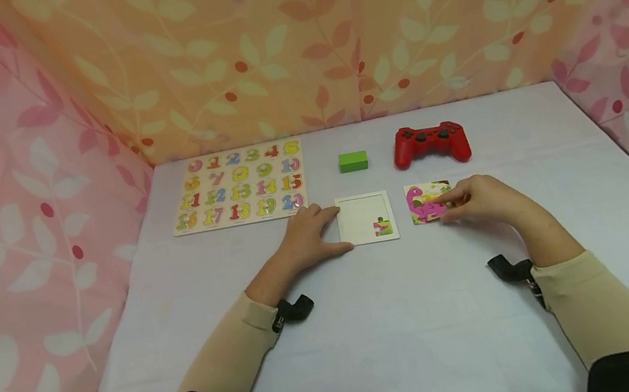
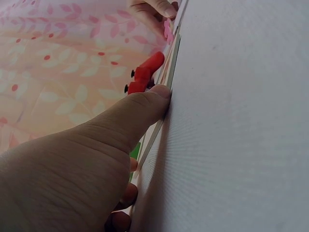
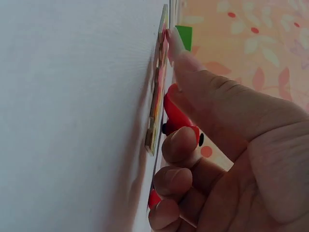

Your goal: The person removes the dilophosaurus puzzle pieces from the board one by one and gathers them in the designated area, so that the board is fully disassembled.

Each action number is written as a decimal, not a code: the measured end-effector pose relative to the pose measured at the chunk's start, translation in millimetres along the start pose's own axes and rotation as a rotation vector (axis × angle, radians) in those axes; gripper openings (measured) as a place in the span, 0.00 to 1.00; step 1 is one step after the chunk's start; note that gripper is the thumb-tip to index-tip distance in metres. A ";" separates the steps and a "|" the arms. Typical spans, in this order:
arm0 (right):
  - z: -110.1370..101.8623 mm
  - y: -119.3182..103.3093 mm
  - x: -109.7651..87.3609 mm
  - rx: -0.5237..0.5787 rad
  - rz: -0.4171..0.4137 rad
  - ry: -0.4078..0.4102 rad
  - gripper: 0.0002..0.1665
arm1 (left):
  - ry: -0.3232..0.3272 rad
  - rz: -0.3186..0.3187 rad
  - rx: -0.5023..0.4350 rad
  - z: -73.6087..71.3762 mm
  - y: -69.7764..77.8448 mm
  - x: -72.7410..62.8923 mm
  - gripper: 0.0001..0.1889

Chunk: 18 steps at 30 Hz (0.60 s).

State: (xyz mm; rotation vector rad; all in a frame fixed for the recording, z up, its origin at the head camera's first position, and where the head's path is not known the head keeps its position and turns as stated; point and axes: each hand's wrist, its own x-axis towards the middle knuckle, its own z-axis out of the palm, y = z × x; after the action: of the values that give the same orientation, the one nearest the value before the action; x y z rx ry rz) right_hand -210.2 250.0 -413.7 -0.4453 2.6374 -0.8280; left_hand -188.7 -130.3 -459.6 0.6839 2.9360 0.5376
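A white square puzzle tray lies on the table with one printed jigsaw piece in its lower right corner. My left hand holds the tray's left side, thumb at the near corner and index finger farther up the edge. In the left wrist view the thumb presses on the tray's rim. To the right lie joined puzzle pieces showing a pink dinosaur. Over their right side my right hand pinches a small pink puzzle piece between thumb and index finger, the other fingers curled.
A number board with colourful numerals lies at the back left. Behind the tray stands a green block, and a red game controller lies at the back right. Patterned curtains border the white-covered table.
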 end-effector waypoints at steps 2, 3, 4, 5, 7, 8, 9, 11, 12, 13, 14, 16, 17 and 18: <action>-0.6 -1.3 -0.6 -0.019 0.013 -0.002 0.28 | -0.007 -0.003 0.002 -0.4 0.0 0.1 0.46; -1.0 -1.9 -0.9 -0.026 0.017 -0.002 0.28 | -0.008 -0.004 -0.001 -0.7 0.0 0.1 0.46; -1.4 -2.6 -1.5 -0.033 0.023 -0.003 0.28 | -0.009 -0.004 0.000 -0.8 0.0 0.2 0.46; -1.5 -3.0 -1.7 -0.037 0.031 -0.004 0.28 | -0.012 -0.006 -0.002 -0.9 0.2 0.2 0.46; -1.7 -3.7 -1.8 -0.047 0.042 -0.014 0.29 | -0.015 -0.010 -0.006 -1.1 0.5 0.1 0.46; -1.6 -4.2 -1.9 -0.051 0.051 -0.019 0.29 | -0.016 -0.011 -0.006 -1.2 0.6 0.0 0.46; -1.6 -4.2 -1.9 -0.057 0.059 -0.025 0.29 | -0.016 -0.012 -0.008 -1.3 0.8 -0.1 0.46; -1.5 -4.0 -1.7 -0.072 0.061 -0.032 0.30 | -0.018 -0.012 -0.009 -1.3 1.0 -0.1 0.46; -1.2 -4.4 -1.8 -0.078 0.060 -0.038 0.30 | -0.015 -0.010 -0.009 -1.4 1.1 -0.2 0.46; -0.7 -4.6 -1.6 -0.083 0.060 -0.040 0.29 | -0.014 -0.009 -0.010 -1.5 1.1 -0.2 0.46; -0.2 -4.7 -1.4 -0.090 0.052 -0.042 0.29 | -0.014 -0.009 -0.011 -1.6 1.1 -0.2 0.46; 0.9 -5.0 -0.4 -0.101 0.037 -0.044 0.26 | -0.012 -0.006 -0.011 -2.0 1.3 -0.3 0.46; 1.8 -5.2 0.2 -0.107 0.037 -0.045 0.25 | -0.012 -0.005 -0.014 -2.3 1.4 -0.4 0.46; 2.4 -5.2 0.8 -0.116 0.033 -0.041 0.24 | -0.012 -0.006 -0.016 -2.7 1.6 -0.4 0.46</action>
State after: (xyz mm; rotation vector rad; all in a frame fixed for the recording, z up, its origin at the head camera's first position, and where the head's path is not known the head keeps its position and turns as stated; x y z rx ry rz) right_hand -209.0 244.5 -412.6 -0.4423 2.6560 -0.6510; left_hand -188.0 -130.0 -456.5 0.6737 2.9181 0.5540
